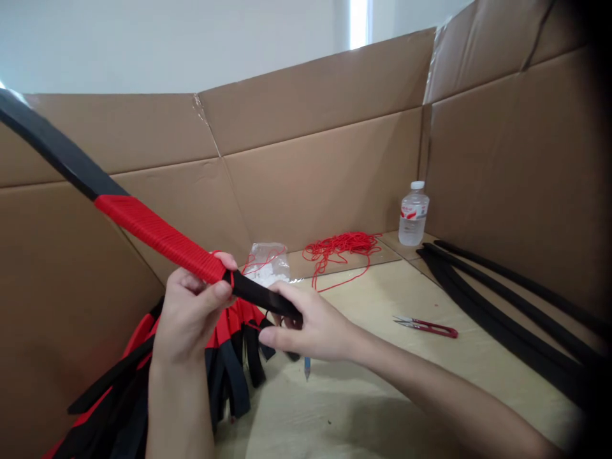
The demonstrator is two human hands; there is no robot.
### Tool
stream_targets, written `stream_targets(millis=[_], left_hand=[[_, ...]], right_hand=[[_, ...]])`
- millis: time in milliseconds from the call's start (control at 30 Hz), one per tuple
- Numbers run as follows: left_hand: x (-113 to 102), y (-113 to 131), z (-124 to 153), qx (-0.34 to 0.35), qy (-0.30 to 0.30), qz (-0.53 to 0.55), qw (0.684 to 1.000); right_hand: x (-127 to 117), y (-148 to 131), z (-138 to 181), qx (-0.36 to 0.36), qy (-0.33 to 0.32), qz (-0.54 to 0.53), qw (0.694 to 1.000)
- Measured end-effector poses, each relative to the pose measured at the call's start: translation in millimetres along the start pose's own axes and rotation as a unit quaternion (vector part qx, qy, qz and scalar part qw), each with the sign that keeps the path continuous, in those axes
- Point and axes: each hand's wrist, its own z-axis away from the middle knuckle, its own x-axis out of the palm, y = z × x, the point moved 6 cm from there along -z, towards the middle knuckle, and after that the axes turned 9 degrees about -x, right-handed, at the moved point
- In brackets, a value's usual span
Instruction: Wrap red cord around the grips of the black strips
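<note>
A long, slightly curved black bar (67, 153) slants across the view from the upper left down to my hands. Red cord (157, 233) is wound tightly around part of it, in close turns. My left hand (191, 312) is closed around the bar at the lower end of the winding, its thumb pressed near the last turns. Around the bare black end, my right hand (310, 322) is closed, with the fingers partly hidden beneath. A thin strand of red cord runs near the right fingers; I cannot tell whether they hold it.
A pile of black bars with red windings (227, 370) lies at the lower left. Red thread snips (425, 326), a loose red cord tangle (342, 248), a plastic bag (268, 261), a water bottle (414, 213), a blue pen-like tip (306, 368) and bare black bars (497, 319) lie around. Cardboard walls (315, 172) enclose the table.
</note>
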Motion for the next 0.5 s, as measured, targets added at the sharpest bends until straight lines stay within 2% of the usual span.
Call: stream_targets(millis=[100,200,400,500], left_hand=[[2.8,-5.5,-2.2,-0.023,0.036,0.020,0.999],[7.7,-7.3,-1.6,-0.035,0.028,0.029,0.999],[4.3,-1.7,0.0,-0.028,0.017,0.094,0.995],[1.9,-0.4,-0.5,-0.005,0.022,0.071,0.997]], right_hand=[[-8.1,-11.5,1.8,-0.053,0.076,0.206,0.974],[-7.9,-10.0,2.8,-0.047,0.093,0.250,0.963],[-10.2,-11.7,3.8,-0.052,0.116,0.078,0.989],[-5.4,-11.2,5.0,-0.013,0.094,-0.059,0.994]])
